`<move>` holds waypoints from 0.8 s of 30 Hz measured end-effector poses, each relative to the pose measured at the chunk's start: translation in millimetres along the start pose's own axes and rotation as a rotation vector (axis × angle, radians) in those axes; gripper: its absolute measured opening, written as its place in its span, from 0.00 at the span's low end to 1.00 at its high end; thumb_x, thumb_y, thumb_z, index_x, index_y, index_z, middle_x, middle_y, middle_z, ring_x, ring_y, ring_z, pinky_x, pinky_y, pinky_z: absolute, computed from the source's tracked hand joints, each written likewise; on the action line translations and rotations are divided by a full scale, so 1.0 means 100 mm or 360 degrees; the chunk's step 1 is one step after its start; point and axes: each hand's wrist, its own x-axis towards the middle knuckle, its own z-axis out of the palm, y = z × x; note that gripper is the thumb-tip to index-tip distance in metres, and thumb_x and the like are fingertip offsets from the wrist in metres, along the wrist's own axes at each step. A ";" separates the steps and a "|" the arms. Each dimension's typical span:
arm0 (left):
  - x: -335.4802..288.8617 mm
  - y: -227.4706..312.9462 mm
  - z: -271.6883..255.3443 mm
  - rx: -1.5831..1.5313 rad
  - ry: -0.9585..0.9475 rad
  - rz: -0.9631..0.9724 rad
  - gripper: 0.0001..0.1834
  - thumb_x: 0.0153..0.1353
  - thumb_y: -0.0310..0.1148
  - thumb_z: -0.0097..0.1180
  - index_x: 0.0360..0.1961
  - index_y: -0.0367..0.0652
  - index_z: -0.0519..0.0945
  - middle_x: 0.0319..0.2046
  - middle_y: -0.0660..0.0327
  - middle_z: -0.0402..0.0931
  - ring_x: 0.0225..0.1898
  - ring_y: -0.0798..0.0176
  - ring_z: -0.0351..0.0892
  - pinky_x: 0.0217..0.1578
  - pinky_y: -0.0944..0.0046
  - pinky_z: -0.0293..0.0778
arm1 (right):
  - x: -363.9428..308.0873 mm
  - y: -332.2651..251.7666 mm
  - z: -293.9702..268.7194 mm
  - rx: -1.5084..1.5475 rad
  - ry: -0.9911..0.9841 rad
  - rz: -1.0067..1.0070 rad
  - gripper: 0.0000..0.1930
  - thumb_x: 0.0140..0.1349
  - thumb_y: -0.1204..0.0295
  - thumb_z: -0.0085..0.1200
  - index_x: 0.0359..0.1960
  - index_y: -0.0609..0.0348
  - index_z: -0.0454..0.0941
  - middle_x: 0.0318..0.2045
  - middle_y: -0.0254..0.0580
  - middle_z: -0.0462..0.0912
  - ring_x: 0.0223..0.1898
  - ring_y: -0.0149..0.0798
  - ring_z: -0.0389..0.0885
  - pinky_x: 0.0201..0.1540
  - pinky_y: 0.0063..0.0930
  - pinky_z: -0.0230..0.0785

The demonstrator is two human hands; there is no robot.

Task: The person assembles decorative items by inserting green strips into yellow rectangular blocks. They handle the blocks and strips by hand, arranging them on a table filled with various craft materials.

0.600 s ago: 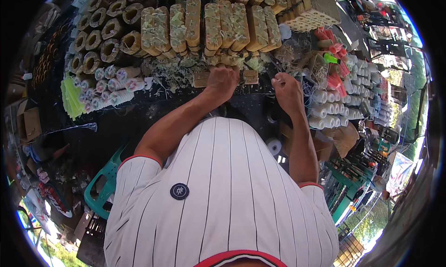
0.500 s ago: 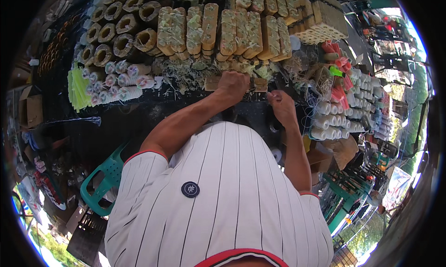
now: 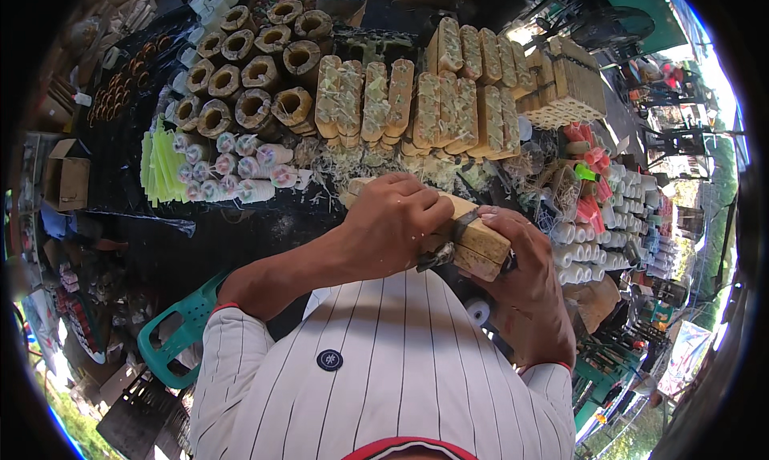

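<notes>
A long wooden block, seemingly made of pieces laid together, slants in front of my chest, its right end nearer me. Around it runs a dark strap, with a dark knotted bit hanging below. My left hand is closed over the block's middle, its knuckles up; what its fingertips pinch is hidden. At the right end, my right hand grips the block with its fingers wrapped round the end. Pale shreds lie on the dark table just beyond.
Upright wooden blocks with shred-covered tops stand beyond my hands. Hollow wooden tubes, plastic-wrapped rolls and yellow-green strips are at left. White rolls and pink bundles sit at right. A green chair is lower left.
The wooden block has come off the table edge toward my chest and turned aslant. My right hand, earlier apart from it, now grips its right end. The view has also shifted.
</notes>
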 end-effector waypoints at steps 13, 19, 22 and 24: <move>-0.59 -0.21 -0.17 0.0160 0.0170 -0.0859 0.22 0.40 0.21 0.65 0.43 0.38 0.82 0.43 0.51 0.88 0.46 0.43 0.88 0.47 0.49 0.83 | 3.08 2.10 0.49 -0.0552 -0.0572 -0.0237 0.22 0.67 0.61 0.69 0.59 0.58 0.84 0.57 0.48 0.87 0.61 0.49 0.84 0.63 0.47 0.77; -0.97 -0.02 0.02 0.0499 0.0274 -0.1409 0.23 0.40 0.22 0.68 0.43 0.34 0.83 0.42 0.46 0.88 0.46 0.40 0.89 0.48 0.47 0.83 | 4.18 3.31 2.28 -0.1139 -0.1387 -0.1060 0.27 0.61 0.69 0.71 0.63 0.57 0.80 0.58 0.47 0.82 0.64 0.50 0.80 0.67 0.48 0.74; -1.09 0.15 0.19 0.0619 0.0396 -0.1701 0.25 0.40 0.25 0.72 0.44 0.34 0.84 0.41 0.45 0.88 0.45 0.38 0.89 0.48 0.47 0.83 | 4.20 3.61 2.84 -0.1031 -0.1500 -0.1457 0.42 0.50 0.67 0.79 0.69 0.55 0.74 0.68 0.44 0.74 0.71 0.48 0.72 0.71 0.45 0.69; -1.12 0.26 0.27 0.0639 0.0454 -0.1910 0.26 0.40 0.28 0.76 0.45 0.34 0.84 0.42 0.45 0.88 0.45 0.38 0.88 0.49 0.46 0.83 | 4.22 3.65 3.01 -0.0886 -0.1642 -0.1412 0.47 0.43 0.65 0.82 0.69 0.54 0.74 0.69 0.43 0.74 0.74 0.46 0.68 0.73 0.44 0.65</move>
